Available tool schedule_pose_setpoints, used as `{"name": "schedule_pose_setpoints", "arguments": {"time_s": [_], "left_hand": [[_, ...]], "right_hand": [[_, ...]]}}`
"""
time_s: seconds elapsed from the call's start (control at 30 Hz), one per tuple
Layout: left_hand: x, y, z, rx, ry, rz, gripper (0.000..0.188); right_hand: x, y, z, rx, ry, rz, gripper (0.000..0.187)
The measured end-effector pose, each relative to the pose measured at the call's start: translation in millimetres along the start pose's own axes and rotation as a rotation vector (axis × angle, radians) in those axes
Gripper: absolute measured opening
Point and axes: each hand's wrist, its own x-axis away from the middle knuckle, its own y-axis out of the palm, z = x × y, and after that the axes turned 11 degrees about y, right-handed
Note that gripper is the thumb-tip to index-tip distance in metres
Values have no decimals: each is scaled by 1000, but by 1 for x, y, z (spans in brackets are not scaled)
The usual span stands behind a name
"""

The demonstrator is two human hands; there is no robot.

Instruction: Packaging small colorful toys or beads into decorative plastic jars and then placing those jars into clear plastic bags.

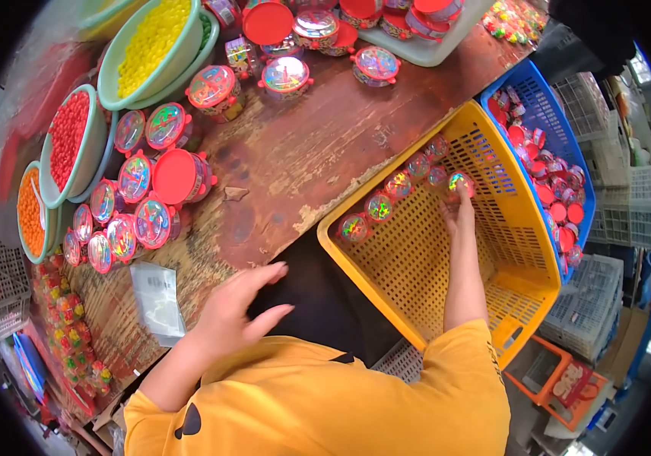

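My right hand reaches down into the yellow plastic basket. Its fingers are closed on a small round candy tub with a shiny, multicoloured lid. Next to it, several similar tubs line the basket's table side. My left hand hovers by the front edge of the worn wooden table, fingers apart, with nothing in it. Left of that hand, a cluster of red-rimmed tubs stands on the table, one showing a plain red lid.
Bowls of yellow, red and orange candies stand at the left. A clear plastic packet lies near the front edge. More tubs fill a pale tray at the back and a blue basket at the right.
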Motion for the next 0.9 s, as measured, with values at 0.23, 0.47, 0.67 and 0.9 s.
{"name": "schedule_pose_setpoints", "arguments": {"time_s": [0.23, 0.47, 0.67, 0.9], "left_hand": [[84, -26, -1, -138, -279, 185, 47], [126, -40, 6, -120, -376, 478, 40], [162, -87, -40, -303, -633, 946, 33], [162, -108, -71, -535, -896, 622, 46]], "right_hand": [[-108, 25, 16, -102, 111, -96, 52], [-71, 39, -19, 222, 261, 61, 55], [72, 108, -26, 556, -863, 222, 44], [326, 324, 35, 995, -1549, -693, 50]]}}
